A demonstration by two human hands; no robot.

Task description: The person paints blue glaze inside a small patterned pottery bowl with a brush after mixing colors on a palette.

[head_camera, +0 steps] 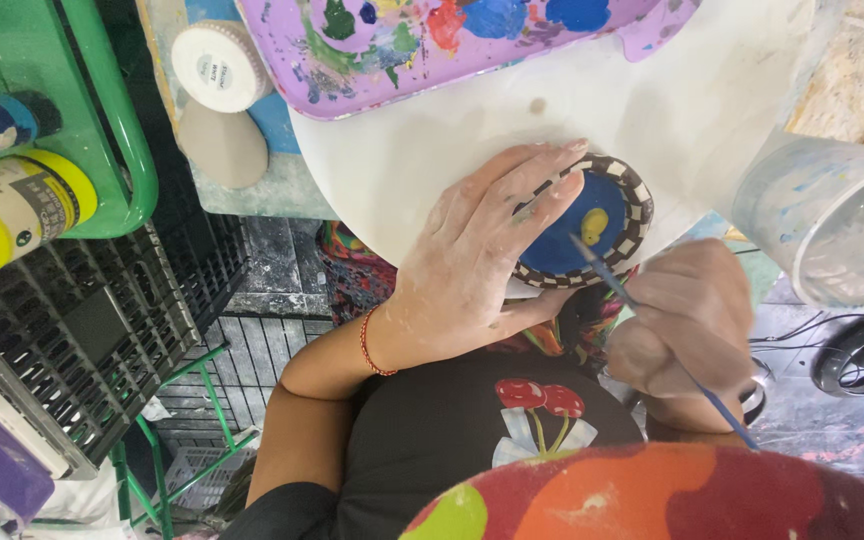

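My left hand (pixel 477 260) lies flat, fingers spread, on a small round dish (pixel 602 205) painted blue inside with a yellow spot and a black-and-white checkered rim. It covers the dish's left half. My right hand (pixel 687 335) holds a thin blue-handled paintbrush (pixel 617 283); its tip rests on the blue inside of the dish, near the yellow spot. The dish sits at the near edge of a white round board (pixel 672 110). A red string bracelet circles my left wrist.
A purple palette (pixel 432 50) smeared with paints lies above the board. A clear plastic cup (pixel 832 215) stands at the right. At the left, a green rack (pixel 112 120) holds paint bottles beside a white-lidded jar (pixel 217 65) and a black crate (pixel 82 330).
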